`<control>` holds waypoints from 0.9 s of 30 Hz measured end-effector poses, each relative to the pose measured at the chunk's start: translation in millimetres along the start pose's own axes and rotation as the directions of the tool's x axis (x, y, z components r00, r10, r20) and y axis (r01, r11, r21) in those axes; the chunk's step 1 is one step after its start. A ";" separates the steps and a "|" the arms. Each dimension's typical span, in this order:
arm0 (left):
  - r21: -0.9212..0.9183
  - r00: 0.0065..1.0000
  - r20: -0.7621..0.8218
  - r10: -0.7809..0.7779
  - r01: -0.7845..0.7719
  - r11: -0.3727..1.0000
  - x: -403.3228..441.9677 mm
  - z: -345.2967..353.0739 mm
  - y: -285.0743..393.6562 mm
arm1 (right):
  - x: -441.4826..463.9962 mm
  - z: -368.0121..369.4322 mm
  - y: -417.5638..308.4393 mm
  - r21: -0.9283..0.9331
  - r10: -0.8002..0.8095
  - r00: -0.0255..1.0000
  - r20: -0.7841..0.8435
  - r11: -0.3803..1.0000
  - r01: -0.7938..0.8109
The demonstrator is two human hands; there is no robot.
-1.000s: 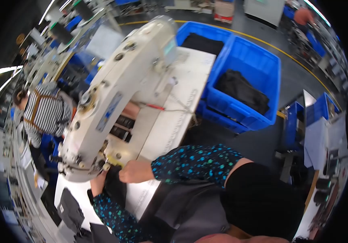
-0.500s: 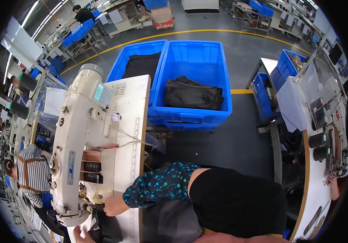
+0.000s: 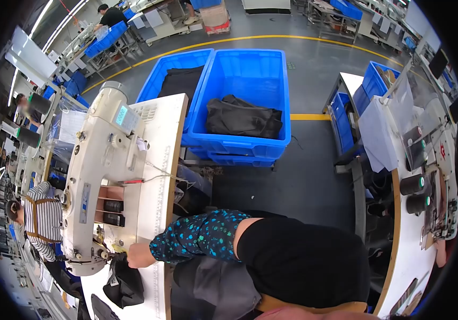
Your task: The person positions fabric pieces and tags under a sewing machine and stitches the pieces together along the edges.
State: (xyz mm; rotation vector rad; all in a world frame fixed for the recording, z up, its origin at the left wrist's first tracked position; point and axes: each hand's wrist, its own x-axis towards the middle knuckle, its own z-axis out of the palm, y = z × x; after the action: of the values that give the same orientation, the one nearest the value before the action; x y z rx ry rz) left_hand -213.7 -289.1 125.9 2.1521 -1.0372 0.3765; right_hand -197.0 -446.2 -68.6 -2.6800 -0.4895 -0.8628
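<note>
A white sewing machine (image 3: 87, 186) stands on a white table at the left. My right hand (image 3: 140, 255), below a dotted sleeve, is closed at the upper edge of a black cloth piece (image 3: 124, 285), beside the needle area. The cloth hangs down over the tabletop and shows a small white label. My left hand is out of the picture. Another dark cloth piece (image 3: 102, 308) lies at the lower left of the table. Grey fabric (image 3: 213, 285) is spread over the lap.
Two blue bins (image 3: 247, 143) with dark cloth stand beyond the table (image 3: 157, 213). A co-worker in a striped top (image 3: 44, 218) is at the left. A second workbench (image 3: 391, 256) with thread cones (image 3: 412, 185) runs along the right side.
The view has swung right. My left hand, at the cloth near the needle before, has dropped out of view. My right hand stays by the needle area, and more of the black cloth shows.
</note>
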 end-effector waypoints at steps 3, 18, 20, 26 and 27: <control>-0.046 1.000 -0.013 0.005 -0.006 0.999 -4.6 8.2 4.2 | -6.3 -9.1 -3.4 0.023 0.012 0.998 0.054 1.000 -0.014; -0.153 0.997 -0.081 0.006 -0.019 0.988 -15.1 27.2 10.3 | -5.3 -0.2 0.9 -0.005 0.022 0.999 -0.026 1.000 -0.022; -0.152 0.996 -0.087 0.005 -0.018 0.988 -16.3 27.1 10.2 | -5.1 0.4 1.1 0.008 0.050 0.999 -0.007 0.999 -0.050; -0.161 0.996 -0.092 0.013 -0.028 0.987 -18.0 26.3 13.0 | -4.0 -13.1 -0.3 0.069 0.029 0.995 0.093 0.997 -0.036; -0.165 0.996 -0.091 0.012 -0.027 0.986 -18.1 27.6 13.2 | -5.5 -16.1 0.6 0.064 0.027 0.994 0.105 0.997 -0.034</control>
State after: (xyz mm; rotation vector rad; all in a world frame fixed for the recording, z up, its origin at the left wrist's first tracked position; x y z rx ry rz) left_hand -236.6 -304.0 103.1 1.9604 -1.0038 0.3795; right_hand -209.2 -454.0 -59.4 -2.6745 -0.4898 -0.6895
